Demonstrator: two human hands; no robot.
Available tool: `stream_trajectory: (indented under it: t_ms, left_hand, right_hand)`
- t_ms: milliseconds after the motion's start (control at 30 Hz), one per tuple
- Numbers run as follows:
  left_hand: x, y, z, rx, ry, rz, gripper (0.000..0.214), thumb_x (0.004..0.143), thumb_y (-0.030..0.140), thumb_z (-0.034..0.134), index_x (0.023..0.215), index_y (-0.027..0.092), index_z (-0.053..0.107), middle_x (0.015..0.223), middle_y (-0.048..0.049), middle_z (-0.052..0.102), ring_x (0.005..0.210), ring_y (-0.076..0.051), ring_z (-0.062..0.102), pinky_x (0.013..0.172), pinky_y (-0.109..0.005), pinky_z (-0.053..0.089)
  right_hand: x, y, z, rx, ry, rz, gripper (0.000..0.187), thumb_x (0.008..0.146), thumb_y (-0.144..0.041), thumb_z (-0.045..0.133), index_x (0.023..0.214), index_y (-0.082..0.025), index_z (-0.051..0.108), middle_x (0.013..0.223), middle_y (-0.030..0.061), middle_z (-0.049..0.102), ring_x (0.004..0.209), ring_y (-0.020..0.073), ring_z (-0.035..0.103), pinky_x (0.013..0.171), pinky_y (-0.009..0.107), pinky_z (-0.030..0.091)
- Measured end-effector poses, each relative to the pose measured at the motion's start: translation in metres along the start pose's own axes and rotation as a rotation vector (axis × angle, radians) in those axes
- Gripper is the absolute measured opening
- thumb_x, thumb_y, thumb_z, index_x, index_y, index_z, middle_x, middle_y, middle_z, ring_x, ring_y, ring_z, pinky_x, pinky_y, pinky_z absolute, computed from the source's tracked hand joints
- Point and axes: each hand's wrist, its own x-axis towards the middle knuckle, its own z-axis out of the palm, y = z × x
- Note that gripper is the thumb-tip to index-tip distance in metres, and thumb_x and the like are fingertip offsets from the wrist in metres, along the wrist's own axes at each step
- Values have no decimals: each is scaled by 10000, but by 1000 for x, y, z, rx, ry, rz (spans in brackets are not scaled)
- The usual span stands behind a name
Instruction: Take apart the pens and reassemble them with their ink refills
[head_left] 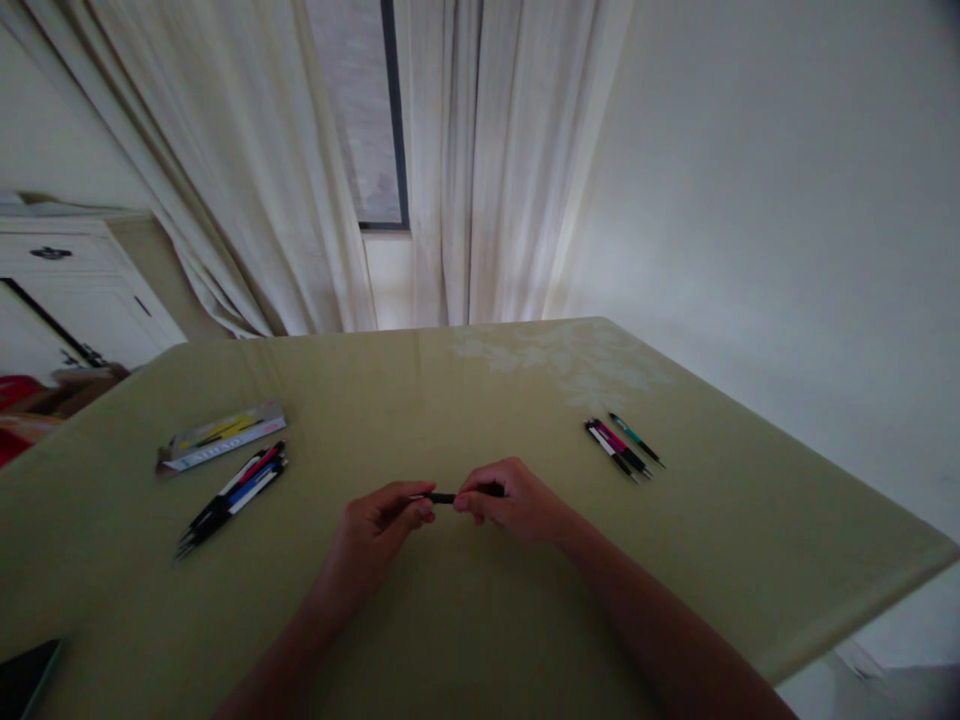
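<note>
A dark pen [444, 498] is held level between my two hands over the middle of the table. My left hand [382, 522] pinches one end between thumb and fingers. My right hand [514, 500] grips the other end, its fingers hiding part of the barrel. Off to the right, several pens [619, 450] lie side by side, among them a pink and black one and a teal one [636, 438]. On the left lies a bunch of pens [236, 495] in white, red, blue and black, near an opened pen box [225, 437].
The table [480, 400] has a pale green cover and a corner at far right. A dark flat object [28, 680] sits at the lower left edge. Beyond stand a white cabinet [75, 280], curtains [495, 170] and a wall [787, 200].
</note>
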Motion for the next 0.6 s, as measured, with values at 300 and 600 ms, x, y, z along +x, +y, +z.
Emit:
stream_trajectory:
  t_ms: [300,600]
  left_hand:
    - [-1,-2,-1,62,9,13,299,886,459,683,962,197,807,838,-75,811,728,-205,747,697,-298,595]
    - [-5,9,7,162,142,141,230,871,420,734,946,220,819,822,-46,804,714,-194,737,687,-281,569]
  right_hand:
    - [2,5,1,113,28,19,330,920,-444,700,786,-147,754,590,-26,593,501,85,444,489,221,302]
    - [5,1,5,509,246,53,499,841,-530,776,1182,-186,659,759,31,731,532,106,533,495,230,350]
